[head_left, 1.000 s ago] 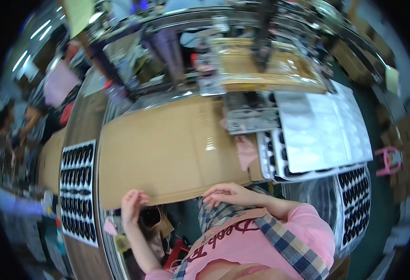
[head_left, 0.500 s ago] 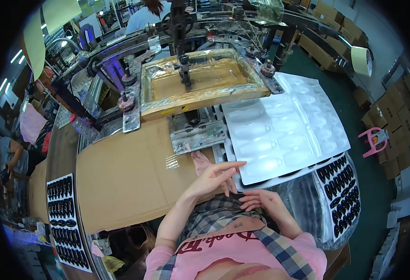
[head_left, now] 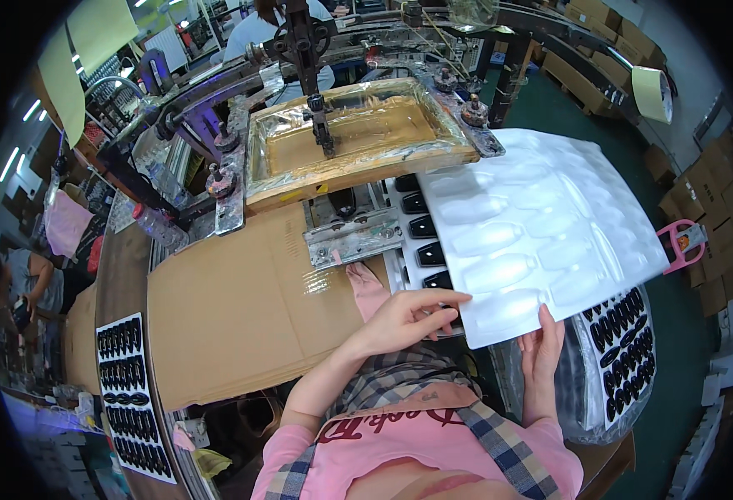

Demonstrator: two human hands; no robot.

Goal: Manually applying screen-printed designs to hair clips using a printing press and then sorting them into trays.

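A large white moulded plastic sheet with rows of bottle-shaped hollows lies tilted in front of me on the right. My left hand pinches its near left edge between bent fingers and thumb. At the near edge, my right hand has the thumb on top and the other fingers underneath, partly hidden. Beside the sheet's left edge, a column of black glossy parts shows in the white tray below. Another dark part sits at the metal fixture, under the wooden-framed printing screen.
Flat brown cardboard covers the table to the left, with a pink cloth by the fixture. Sheets of black parts stand at far left and right. A pink stool and cartons are on the right; another person is at left.
The white sheet has shifted right and tilted, uncovering the column of black parts. My right hand has come up and taken its near edge; my left hand has moved right with its edge.
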